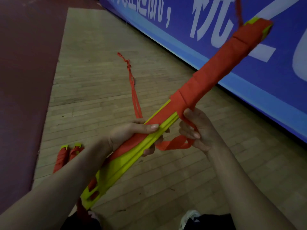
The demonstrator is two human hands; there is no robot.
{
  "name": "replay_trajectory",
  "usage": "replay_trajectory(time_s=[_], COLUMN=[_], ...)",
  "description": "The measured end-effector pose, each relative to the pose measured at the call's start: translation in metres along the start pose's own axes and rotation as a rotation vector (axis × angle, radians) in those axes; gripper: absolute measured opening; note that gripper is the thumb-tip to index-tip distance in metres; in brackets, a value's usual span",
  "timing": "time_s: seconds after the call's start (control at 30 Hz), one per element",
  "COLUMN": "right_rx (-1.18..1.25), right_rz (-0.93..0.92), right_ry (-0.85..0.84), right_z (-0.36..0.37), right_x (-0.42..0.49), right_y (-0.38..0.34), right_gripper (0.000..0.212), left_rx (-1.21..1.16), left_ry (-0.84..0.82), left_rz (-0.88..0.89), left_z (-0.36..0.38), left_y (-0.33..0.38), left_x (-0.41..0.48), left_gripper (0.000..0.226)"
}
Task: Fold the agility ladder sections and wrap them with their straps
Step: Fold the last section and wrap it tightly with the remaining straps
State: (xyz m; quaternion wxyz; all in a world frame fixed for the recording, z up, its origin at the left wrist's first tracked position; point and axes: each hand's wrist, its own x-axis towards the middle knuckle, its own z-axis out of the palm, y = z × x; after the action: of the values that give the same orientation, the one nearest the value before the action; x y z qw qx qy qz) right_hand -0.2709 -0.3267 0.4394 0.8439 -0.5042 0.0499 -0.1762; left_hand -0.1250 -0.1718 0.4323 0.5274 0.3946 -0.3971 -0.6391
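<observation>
Ladder bundle (180, 103): yellow rungs, far half wrapped in orange, held slanting over the wood floor (99, 83).
Left hand (127, 136): fingers clenched round the bundle's middle.
Right hand (201, 128): fingers grasping the orange strap (172, 144) just beside the wrap.
Banner (182, 37): blue, far right; white Chinese characters, cropped, one reading 优.
Wrapped bundles (66, 155): two, on the floor, near left.

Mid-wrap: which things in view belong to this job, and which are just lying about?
In the job: stacked yellow plastic ladder rungs, in left hand; orange fabric strap, pinched by right hand.
Lying about: two wrapped orange-and-yellow bundles on wooden floor; blue printed banner; white shoe.
</observation>
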Motion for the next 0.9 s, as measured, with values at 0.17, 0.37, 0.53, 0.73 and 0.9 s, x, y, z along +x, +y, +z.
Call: replay_trajectory(time_s=[0.17,0.37,0.53,0.73,0.9], right_rx=[0.005,0.015,-0.008,-0.125,-0.251], right_rz=[0.013,0.034,0.053,0.058,0.013], right_ry=[-0.070,0.258,0.357,0.434,0.560], right_z=[0.005,0.008,0.008,0.008,0.015], right_x=[-0.001,0.008,0.013,0.015,0.015], right_y=[0.002,0.004,0.006,0.006,0.015], right_gripper=[0.022,0.023,0.023,0.025,0.038], left_rx=[-0.013,0.528,1.172,1.174,1.096], left_ry=[0.001,0.362,0.684,0.734,0.791], left_rz=[-0.073,-0.039,0.208,0.138,0.006], left_z=[-0.001,-0.003,0.009,0.001,-0.012], left_y=[-0.002,0.004,-0.024,-0.031,-0.035], left_x=[0.003,0.008,0.023,0.028,0.032], left_gripper=[0.047,0.079,0.071,0.077,0.081])
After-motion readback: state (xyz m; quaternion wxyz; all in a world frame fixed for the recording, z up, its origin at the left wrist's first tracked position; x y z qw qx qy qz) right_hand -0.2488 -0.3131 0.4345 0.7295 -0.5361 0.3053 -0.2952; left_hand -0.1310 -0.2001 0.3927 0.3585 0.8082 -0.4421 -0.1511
